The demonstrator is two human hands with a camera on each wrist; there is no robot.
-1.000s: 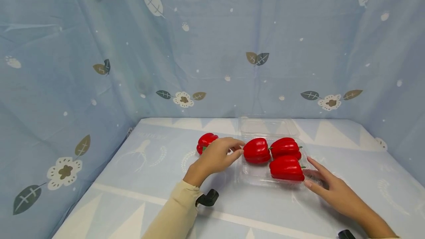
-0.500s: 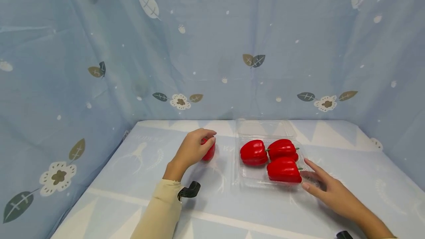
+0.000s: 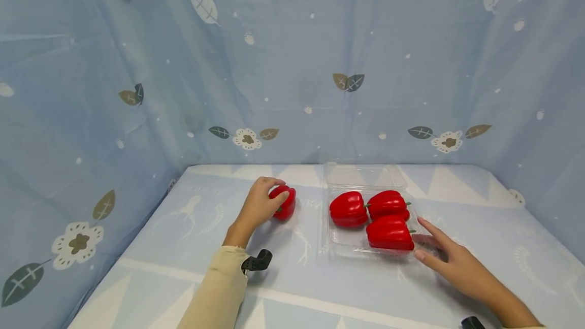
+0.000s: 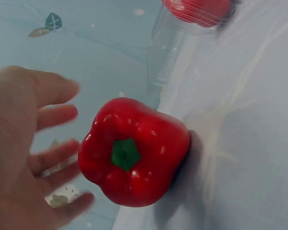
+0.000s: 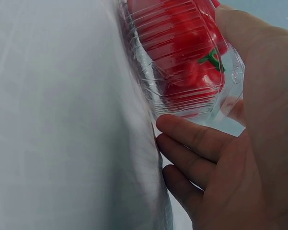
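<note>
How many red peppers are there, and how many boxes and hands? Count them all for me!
Red peppers: 4, with 3 in the clear plastic box and 1 loose pepper on the table at the left hand
Clear plastic boxes: 1
Hands: 2, the right hand at the box's corner
Total: 7

Left hand [image 3: 258, 206] fingers spread, curving; right hand [image 3: 450, 260] flat, fingers extended.

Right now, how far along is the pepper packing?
Done: three red peppers lie in the clear clamshell tray. In hand: the left hand reaches around the fourth pepper on the table; the right hand steadies the tray. Left: that pepper and the open lid.
</note>
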